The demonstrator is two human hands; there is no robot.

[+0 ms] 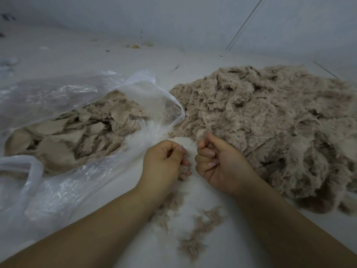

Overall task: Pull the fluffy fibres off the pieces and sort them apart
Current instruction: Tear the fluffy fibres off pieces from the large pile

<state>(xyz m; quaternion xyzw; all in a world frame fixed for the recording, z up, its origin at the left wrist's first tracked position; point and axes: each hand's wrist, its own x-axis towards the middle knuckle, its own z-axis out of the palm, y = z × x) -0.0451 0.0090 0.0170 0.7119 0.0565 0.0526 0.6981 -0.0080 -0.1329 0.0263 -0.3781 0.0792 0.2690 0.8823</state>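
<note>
On white floor, hands between plastic bag, fluffy heap, loose tufts.

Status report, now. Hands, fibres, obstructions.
Left hand grips small fluffy piece. Right hand curled, grip unclear. Fluffy pile right, plastic bag left. Nothing obstructing.

Bag of pieces at left, fibre heap at right, hands between, loose tufts nearer.

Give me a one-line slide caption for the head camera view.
Left hand holds a fluffy piece, right hand curled beside it, between plastic bag and fluffy pile.
</note>
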